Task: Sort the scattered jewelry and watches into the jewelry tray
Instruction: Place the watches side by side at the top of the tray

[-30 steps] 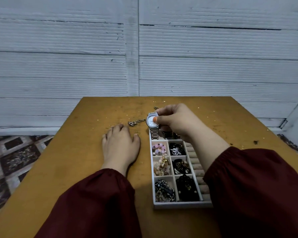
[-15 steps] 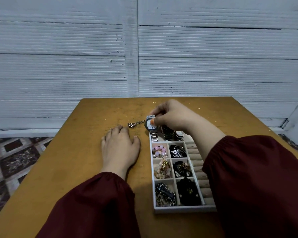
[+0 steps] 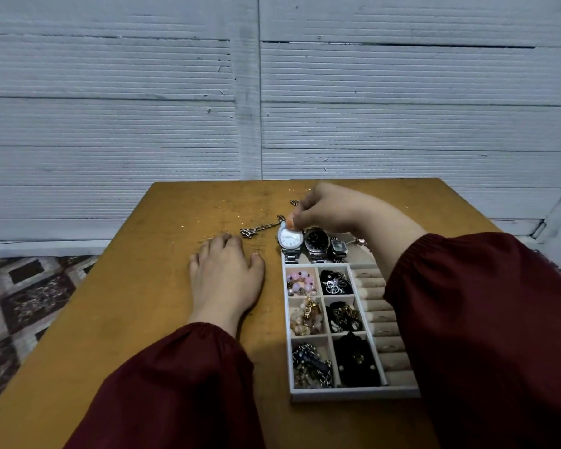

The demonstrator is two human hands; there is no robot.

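A grey jewelry tray [image 3: 353, 394] lies on the wooden table [image 3: 149, 312], its small compartments filled with bracelets and chains. At its far end stand a white-faced silver watch [image 3: 290, 238], a black-faced watch [image 3: 316, 240] and a small dark watch [image 3: 338, 247]. My right hand [image 3: 331, 209] hovers over that end, thumb and fingers pinching the top of the white-faced watch. My left hand [image 3: 225, 277] rests flat on the table, left of the tray. A silver chain [image 3: 259, 229] lies loose on the table beyond my left hand.
Ring rolls [image 3: 378, 322] run down the tray's right side. A small metal piece [image 3: 294, 202] lies by my right fingers. A grey ribbed wall [image 3: 272, 108] closes the table's far edge. Patterned floor [image 3: 17, 303] shows on the left.
My right hand has carried the white-faced watch down and set it upright in the tray's far end beside the black-faced one. The left hand has stayed still.
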